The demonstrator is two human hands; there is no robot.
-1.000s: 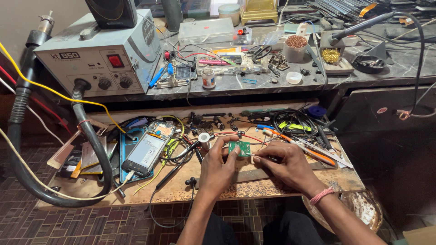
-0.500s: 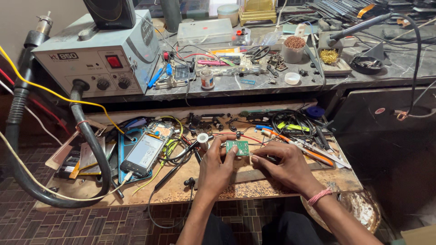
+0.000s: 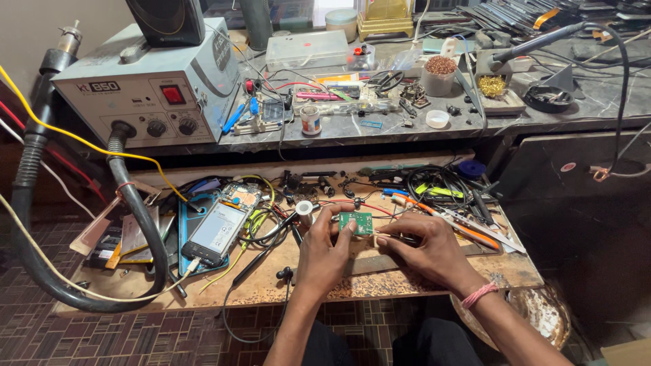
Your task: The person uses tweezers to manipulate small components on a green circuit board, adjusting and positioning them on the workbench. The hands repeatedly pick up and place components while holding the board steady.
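The left hand (image 3: pixel 325 252) pinches a small green circuit board (image 3: pixel 357 222) over the wooden desk (image 3: pixel 380 281), right of the opened phone (image 3: pixel 215 232). The right hand (image 3: pixel 428 249) has fingers closed on a thin tool at the board's near edge.

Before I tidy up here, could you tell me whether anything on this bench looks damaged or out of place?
The phone left of the left hand lies askew on a heap of loose parts and cables. The wooden board has a ragged, worn front edge. The small green circuit board held between both hands looks intact.
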